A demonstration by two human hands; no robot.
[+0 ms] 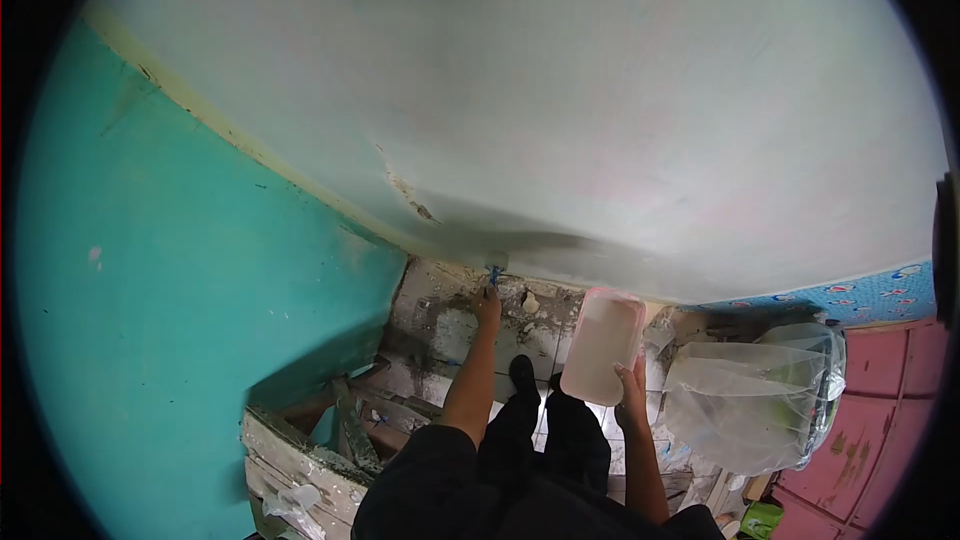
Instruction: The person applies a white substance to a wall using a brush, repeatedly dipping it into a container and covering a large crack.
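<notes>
My left hand (487, 302) is closed around the blue handle of a small paint roller (496, 262), whose head is at the foot of the pale wall (560, 110). With my right hand (631, 388) I grip the right edge of a pinkish-white rectangular tray (604, 345), thumb over its rim. The tray hangs above the floor, close to the wall, and a pale layer covers its inside. A cracked patch (412, 198) marks the wall above and left of the roller.
A teal wall (190, 270) meets the pale wall at the left. Worn wooden furniture (300, 465) stands at lower left. Plastic-covered items (745, 400) and a pink panelled surface (865, 430) are at right. Stained floor tiles (455, 335) lie below.
</notes>
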